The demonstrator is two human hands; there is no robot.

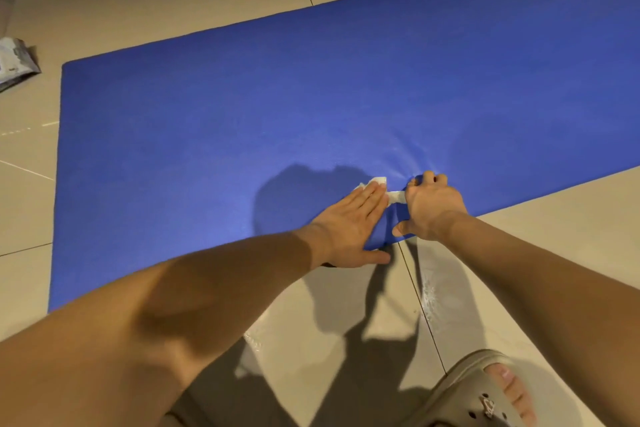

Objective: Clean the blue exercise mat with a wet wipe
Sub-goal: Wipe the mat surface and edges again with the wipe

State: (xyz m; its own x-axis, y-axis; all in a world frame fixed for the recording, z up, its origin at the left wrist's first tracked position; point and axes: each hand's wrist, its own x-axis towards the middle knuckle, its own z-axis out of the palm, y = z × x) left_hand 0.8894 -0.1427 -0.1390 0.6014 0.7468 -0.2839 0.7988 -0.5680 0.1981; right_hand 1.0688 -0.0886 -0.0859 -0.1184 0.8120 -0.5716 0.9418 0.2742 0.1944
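On the blue exercise mat (pixel 277 97) I see my left grip (pixel 346 222) flat on the wet wipe (pixel 396 196), right grip (pixel 431 206) clutching its end.

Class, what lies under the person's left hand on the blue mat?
A white wet wipe lies under the left hand on the blue mat. One corner shows past the fingertips, and a twisted strip reaches the right hand. The part beneath the fingers is covered.
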